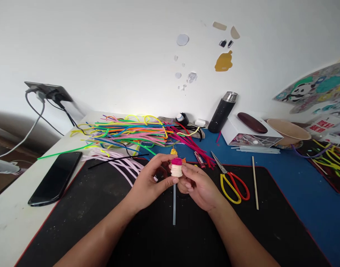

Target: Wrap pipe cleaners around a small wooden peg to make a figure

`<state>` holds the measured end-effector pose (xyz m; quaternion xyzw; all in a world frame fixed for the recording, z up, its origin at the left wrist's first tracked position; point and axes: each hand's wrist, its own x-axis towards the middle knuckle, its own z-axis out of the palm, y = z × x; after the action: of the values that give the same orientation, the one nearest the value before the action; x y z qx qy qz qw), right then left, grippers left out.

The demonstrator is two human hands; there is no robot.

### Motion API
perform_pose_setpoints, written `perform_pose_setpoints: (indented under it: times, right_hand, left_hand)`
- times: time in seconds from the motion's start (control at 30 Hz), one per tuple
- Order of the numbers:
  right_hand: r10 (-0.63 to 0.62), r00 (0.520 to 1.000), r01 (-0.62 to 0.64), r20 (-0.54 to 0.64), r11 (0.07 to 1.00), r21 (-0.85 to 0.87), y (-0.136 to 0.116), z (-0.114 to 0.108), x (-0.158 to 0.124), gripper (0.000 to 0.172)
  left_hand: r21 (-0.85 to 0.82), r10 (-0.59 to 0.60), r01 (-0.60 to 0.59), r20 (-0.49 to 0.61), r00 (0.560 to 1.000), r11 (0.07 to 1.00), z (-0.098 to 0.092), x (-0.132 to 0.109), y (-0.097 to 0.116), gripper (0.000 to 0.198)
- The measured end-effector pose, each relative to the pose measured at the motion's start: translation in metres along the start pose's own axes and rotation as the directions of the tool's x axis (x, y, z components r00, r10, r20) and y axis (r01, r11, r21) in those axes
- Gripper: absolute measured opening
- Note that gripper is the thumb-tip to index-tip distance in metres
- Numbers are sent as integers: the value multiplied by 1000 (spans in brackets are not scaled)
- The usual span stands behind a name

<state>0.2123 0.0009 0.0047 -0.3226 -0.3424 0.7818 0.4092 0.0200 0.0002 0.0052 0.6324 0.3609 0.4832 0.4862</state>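
Between my two hands is a small coiled pipe-cleaner piece (176, 171), cream in its lower part with a magenta band above. A yellow tip (173, 151) shows just beyond it; whether it is joined on, I cannot tell. My left hand (147, 178) pinches the piece from the left, index finger at the top and thumb at the bottom. From the right, my right hand (201, 187) grips the side with thumb and fingers, some curled beneath and partly hidden. Below the hands, a translucent glue stick (174, 207) points toward me, its upper end hidden.
Red-and-yellow scissors (232, 182) and a wooden stick (255, 183) lie right on the black mat (147, 237). Colourful pipe cleaners (131, 130) pile up behind. A phone (57, 178) lies left. A black flask (222, 113) and white box (249, 129) stand back right.
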Motion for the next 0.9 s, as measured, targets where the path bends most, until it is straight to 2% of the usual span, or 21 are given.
perform_pose_setpoints:
  times: [0.2, 0.43, 0.57, 0.8, 0.9]
  right_hand:
    - [10, 1000, -10, -9, 1000, 9, 2, 1, 2, 33]
    - [19, 1000, -19, -3, 1000, 21, 4, -1, 3, 35]
    - [-3, 1000, 3, -6, 1000, 11, 3, -1, 3, 34]
    - [-119, 981, 93, -156, 982, -165, 4, 0, 8, 42]
    - [-145, 974, 109, -172, 974, -200, 5, 0, 9, 45]
  left_hand:
    - [163, 105, -103, -2, 994, 981, 2, -1, -2, 41]
    - [114, 92, -92, 1, 996, 989, 1, 0, -2, 42]
    - [37, 33, -33, 23, 999, 999, -1, 1, -4, 46]
    - [-25, -74, 75, 31, 997, 997, -2, 3, -6, 51]
    - [-60, -127, 128, 12, 992, 990, 0, 3, -9, 54]
